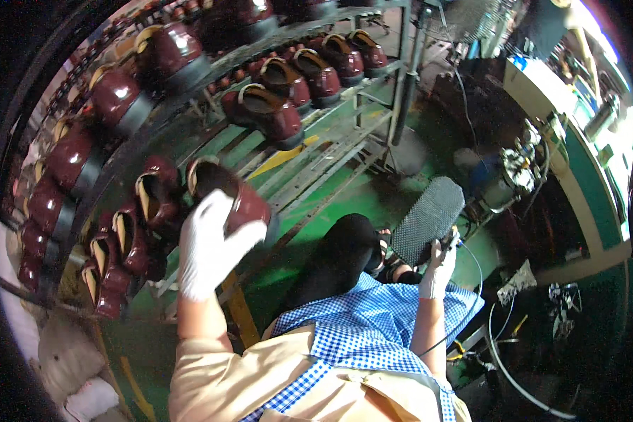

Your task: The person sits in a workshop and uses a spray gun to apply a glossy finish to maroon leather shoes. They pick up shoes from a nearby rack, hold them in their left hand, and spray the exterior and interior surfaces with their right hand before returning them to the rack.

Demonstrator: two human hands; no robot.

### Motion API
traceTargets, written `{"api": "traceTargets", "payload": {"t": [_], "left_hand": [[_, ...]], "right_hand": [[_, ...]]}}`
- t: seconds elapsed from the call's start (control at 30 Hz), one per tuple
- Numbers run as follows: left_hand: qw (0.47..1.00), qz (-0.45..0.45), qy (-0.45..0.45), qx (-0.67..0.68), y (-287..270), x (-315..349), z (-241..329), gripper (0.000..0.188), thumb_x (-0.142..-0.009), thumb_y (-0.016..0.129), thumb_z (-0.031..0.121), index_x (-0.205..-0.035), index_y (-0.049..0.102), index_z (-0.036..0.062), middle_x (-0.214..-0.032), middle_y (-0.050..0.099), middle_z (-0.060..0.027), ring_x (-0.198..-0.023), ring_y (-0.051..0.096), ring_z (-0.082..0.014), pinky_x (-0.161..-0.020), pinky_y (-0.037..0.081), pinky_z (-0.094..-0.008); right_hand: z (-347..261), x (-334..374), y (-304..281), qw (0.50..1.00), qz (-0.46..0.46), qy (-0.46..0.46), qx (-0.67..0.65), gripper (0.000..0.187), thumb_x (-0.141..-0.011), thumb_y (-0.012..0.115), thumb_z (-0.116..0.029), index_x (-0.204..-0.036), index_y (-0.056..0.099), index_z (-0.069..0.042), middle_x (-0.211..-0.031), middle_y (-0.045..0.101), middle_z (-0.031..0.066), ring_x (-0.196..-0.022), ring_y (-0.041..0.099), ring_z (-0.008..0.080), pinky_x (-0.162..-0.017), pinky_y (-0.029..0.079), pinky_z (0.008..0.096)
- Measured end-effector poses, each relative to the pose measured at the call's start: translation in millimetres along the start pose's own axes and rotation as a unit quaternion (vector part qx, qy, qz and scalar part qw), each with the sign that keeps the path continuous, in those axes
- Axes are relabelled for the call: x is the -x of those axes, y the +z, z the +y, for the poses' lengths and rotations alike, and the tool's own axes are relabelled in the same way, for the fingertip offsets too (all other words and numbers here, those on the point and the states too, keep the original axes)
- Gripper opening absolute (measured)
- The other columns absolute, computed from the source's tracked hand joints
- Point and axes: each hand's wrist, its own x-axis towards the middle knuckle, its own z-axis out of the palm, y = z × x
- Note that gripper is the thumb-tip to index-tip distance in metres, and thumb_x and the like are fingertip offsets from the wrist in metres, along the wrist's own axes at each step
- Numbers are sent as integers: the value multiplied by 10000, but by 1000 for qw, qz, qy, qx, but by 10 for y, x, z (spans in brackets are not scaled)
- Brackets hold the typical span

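My left hand, in a white glove, grips a glossy dark red shoe at the lower shelf of the rack, thumb and fingers spread around its side. Whether the shoe still rests on the shelf bars cannot be made out. On the right, my gloved right hand is closed around a small dark hand tool with a thin pale hose running from it. Just beyond that hand is a dark, textured oval pad. More dark red shoes stand left of the held one.
A metal rack carries rows of dark red shoes on its shelves. Metal machine parts and a green and white cabinet stand to the right. A looping grey hose hangs at lower right. The floor is green.
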Motion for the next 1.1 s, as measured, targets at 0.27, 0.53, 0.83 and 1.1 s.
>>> {"api": "traceTargets", "payload": {"t": [0.27, 0.53, 0.83, 1.1], "left_hand": [[945, -31, 265, 191, 109, 341, 385, 544, -529, 945, 419, -758, 612, 54, -726, 569, -106, -669, 594, -341, -601, 457, -449], [817, -254, 471, 214, 1889, -573, 1035, 368, -709, 919, 182, -903, 632, 57, -892, 607, -116, -826, 595, -345, -707, 490, -440], [867, -193, 434, 152, 1850, -234, 949, 659, -715, 912, 16, -1307, 651, 135, -1188, 592, -100, -964, 639, -283, -833, 552, -404], [857, -160, 469, 138, 1869, -81, 820, 548, -737, 893, -55, -1215, 712, 143, -1162, 655, -106, -1066, 667, -307, -905, 556, -410]], "right_hand": [[-407, 53, 74, 981, -17, 38, -189, 596, -1011, 591, -56, -1578, 410, -80, -1293, 641, 109, -1114, 617, 219, -1007, 494, 339], [-499, 113, -19, 990, -12, 96, -103, 432, -1018, 672, -115, -1421, 543, -31, -1076, 683, 56, -881, 654, 142, -762, 549, 295], [-859, 618, -924, 991, -70, -69, 95, 187, -926, 767, -163, -1085, 723, -74, -934, 652, 111, -841, 678, 302, -751, 551, 376], [-895, 599, -938, 990, -131, -22, -53, 225, -998, 709, -275, -1029, 693, -52, -871, 602, 118, -750, 631, 294, -675, 509, 388]]}}
